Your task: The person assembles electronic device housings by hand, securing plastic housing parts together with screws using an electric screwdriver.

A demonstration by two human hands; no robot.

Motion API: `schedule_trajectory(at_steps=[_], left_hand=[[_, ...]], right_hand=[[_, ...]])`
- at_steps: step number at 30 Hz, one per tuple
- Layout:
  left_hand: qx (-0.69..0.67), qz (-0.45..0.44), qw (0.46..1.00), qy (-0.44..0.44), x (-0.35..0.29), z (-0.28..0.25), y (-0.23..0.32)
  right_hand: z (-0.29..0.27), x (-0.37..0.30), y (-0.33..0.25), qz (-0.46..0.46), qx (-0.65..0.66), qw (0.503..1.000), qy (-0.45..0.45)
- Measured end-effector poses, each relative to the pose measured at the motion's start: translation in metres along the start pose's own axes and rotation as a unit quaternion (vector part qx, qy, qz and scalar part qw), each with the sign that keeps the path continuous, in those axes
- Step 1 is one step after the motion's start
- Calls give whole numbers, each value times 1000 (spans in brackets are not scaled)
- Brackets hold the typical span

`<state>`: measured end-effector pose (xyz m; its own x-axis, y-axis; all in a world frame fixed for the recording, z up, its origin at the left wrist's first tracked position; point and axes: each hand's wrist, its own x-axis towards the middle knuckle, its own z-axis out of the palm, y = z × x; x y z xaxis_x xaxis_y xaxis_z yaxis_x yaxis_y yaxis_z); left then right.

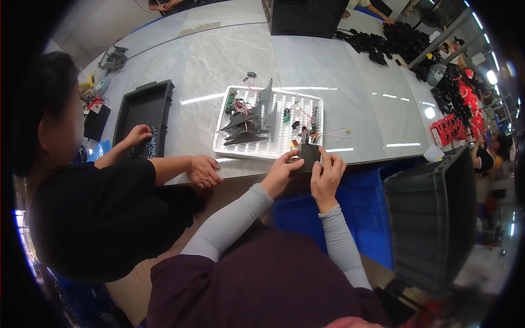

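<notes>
A dark grey plastic housing (309,158) is held up at the table's front edge, between my two hands. My left hand (282,174) pinches its left side with thumb and fingers. On the other side, the fingers and thumb of my right hand (328,176) grip it. Thin wires come off near its top. Just beyond lies a white ridged tray (221,143). In it, dark grey plastic parts (246,127) are piled on the left, with a green circuit board (231,101) beside them. Small black and green pieces with red wires (306,120) lie on the right.
A co-worker in black (98,218) sits at my left, one hand over a black tray (143,90) of small bits. A large black box (303,19) stands at the back. Blue bins (358,210) and a grey crate (432,218) are at my right, below the table (350,87).
</notes>
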<state>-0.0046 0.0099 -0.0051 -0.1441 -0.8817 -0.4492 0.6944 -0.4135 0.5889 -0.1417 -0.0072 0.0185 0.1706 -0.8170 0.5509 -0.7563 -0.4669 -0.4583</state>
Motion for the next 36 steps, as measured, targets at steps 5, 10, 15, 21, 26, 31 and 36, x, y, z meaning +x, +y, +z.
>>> schedule_trajectory(at_steps=[5,10,15,21,26,31,36], left_hand=[[12,1,1000,1,2,-4,-7],[30,-8,999,10,1,-3,-6],[54,-9,998,16,0,1,-2],[69,33,997,-23,7,-3,-10],[71,67,995,3,11,-15,-13],[83,55,995,11,7,2,-2],[36,44,998,-30,12,-8,1]], right_hand=[[1,-4,1,13,27,999,26],[-2,0,-1,18,-1,1000,-19],[0,0,5,25,-1,999,-36],[-1,-6,7,54,41,998,-2],[6,-7,3,60,45,996,-41],[6,-5,13,64,76,995,-2],[14,-3,12,259,404,877,-13]])
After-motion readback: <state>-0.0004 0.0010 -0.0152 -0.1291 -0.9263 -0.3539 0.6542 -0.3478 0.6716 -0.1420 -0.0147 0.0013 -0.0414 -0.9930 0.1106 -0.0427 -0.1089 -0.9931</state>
